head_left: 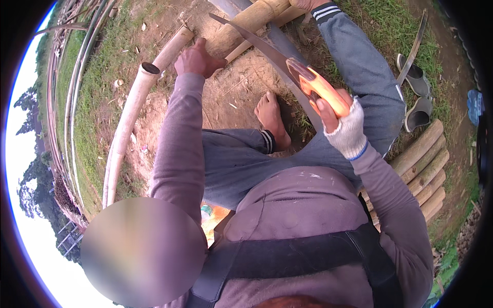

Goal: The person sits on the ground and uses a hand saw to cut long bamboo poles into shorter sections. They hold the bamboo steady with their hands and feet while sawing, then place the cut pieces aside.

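My right hand [343, 123], in a white fingerless glove, grips the orange handle of a long curved knife [267, 49]. The blade points up and left over a thick bamboo pole [246, 23]. My left hand [197, 59] presses down on that bamboo pole near its end. I sit with legs in grey trousers. One bare foot [271, 115] rests on the dirt below the pole. The other foot is up by the pole at the top edge.
A long pale bamboo pole [134, 102] lies on the ground at left. Several cut bamboo lengths [423, 164] are stacked at right. A pair of slippers [417, 97] lies on the grass. Thin bamboo strips [77, 77] curve along the far left.
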A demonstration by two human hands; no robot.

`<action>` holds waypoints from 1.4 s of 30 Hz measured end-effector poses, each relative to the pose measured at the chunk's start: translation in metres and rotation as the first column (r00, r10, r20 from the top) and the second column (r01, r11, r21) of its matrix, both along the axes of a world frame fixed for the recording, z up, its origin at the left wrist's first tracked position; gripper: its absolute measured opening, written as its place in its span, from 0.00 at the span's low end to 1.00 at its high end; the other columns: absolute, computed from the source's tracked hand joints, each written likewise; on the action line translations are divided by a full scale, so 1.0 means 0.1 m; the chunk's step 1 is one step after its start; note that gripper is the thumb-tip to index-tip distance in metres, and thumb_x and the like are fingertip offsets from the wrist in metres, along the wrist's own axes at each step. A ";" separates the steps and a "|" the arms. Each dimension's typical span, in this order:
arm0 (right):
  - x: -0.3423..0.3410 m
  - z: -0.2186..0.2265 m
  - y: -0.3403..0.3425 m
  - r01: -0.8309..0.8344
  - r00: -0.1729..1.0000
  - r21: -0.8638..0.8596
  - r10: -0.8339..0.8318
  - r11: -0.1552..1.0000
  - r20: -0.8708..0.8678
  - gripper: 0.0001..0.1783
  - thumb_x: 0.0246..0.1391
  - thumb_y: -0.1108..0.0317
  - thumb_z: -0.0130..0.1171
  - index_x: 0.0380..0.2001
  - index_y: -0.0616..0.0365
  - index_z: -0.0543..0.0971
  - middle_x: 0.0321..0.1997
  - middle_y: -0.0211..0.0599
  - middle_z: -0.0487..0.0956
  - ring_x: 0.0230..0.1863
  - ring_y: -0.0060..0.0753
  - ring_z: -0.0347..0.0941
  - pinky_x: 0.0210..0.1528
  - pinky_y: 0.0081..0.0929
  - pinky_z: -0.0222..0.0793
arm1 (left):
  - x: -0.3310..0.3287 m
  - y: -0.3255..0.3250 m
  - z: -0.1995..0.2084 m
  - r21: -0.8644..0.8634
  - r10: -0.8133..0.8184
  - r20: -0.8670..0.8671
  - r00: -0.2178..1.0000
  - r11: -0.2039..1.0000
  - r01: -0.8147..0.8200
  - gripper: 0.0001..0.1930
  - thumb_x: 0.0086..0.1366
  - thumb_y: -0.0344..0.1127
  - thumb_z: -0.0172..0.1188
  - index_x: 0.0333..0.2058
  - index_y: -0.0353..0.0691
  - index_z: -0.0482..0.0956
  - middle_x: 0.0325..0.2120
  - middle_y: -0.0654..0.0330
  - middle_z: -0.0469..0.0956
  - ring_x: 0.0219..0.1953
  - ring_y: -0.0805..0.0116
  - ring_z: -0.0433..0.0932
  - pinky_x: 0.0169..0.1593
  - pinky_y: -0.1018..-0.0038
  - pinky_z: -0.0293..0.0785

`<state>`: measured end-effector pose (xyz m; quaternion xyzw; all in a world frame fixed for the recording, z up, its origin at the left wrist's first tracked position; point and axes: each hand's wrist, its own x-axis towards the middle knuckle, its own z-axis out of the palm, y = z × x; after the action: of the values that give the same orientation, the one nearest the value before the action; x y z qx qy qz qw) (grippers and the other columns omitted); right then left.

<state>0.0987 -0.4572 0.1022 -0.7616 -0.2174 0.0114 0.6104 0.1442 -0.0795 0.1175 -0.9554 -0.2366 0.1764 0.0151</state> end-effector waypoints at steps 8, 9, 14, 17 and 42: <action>0.68 -0.06 0.94 0.024 0.998 -0.170 -0.032 0.985 -0.046 0.27 0.61 0.46 0.70 0.41 0.66 0.84 0.30 0.56 0.85 0.34 0.60 0.85 0.37 0.44 0.79 | 0.03 -0.05 0.08 0.000 -0.009 0.002 1.000 1.000 0.009 0.55 0.47 0.66 0.76 0.71 0.48 0.70 0.54 0.47 0.85 0.57 0.48 0.84 0.61 0.58 0.79; 0.44 -0.03 0.66 0.041 0.998 -0.073 -0.045 0.996 -0.051 0.22 0.62 0.53 0.71 0.42 0.65 0.84 0.30 0.52 0.85 0.33 0.54 0.85 0.36 0.41 0.78 | 0.00 0.00 0.03 -0.003 -0.006 0.014 1.000 1.000 0.006 0.54 0.47 0.66 0.76 0.71 0.48 0.70 0.54 0.47 0.86 0.57 0.48 0.84 0.61 0.58 0.79; -0.24 0.25 -0.38 -0.053 0.989 -0.094 0.039 0.994 -0.146 0.12 0.67 0.66 0.66 0.45 0.66 0.85 0.38 0.46 0.83 0.36 0.36 0.82 0.36 0.34 0.75 | -0.06 0.01 -0.04 -0.018 -0.010 0.026 1.000 1.000 0.010 0.53 0.48 0.65 0.76 0.70 0.46 0.72 0.55 0.46 0.85 0.57 0.47 0.85 0.59 0.57 0.80; 0.16 -0.05 0.24 0.002 0.994 -0.100 0.008 0.995 0.105 0.16 0.66 0.61 0.68 0.44 0.66 0.85 0.33 0.50 0.84 0.32 0.47 0.83 0.35 0.37 0.77 | 0.01 -0.05 -0.01 -0.016 -0.003 0.008 1.000 1.000 0.003 0.54 0.48 0.66 0.76 0.70 0.47 0.71 0.55 0.47 0.85 0.57 0.47 0.84 0.60 0.57 0.80; 0.56 -0.16 0.83 0.022 0.995 -0.072 -0.029 0.997 -0.100 0.22 0.62 0.52 0.71 0.40 0.64 0.83 0.31 0.54 0.85 0.34 0.53 0.86 0.36 0.41 0.79 | 0.03 0.00 0.01 0.000 -0.018 0.057 0.998 1.000 0.018 0.50 0.47 0.65 0.78 0.68 0.51 0.74 0.57 0.46 0.84 0.57 0.49 0.85 0.60 0.58 0.81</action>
<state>0.1546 -0.3744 0.0862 -0.7839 -0.1762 0.0497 0.5933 0.1471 -0.0798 0.1183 -0.9621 -0.2281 0.1489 0.0099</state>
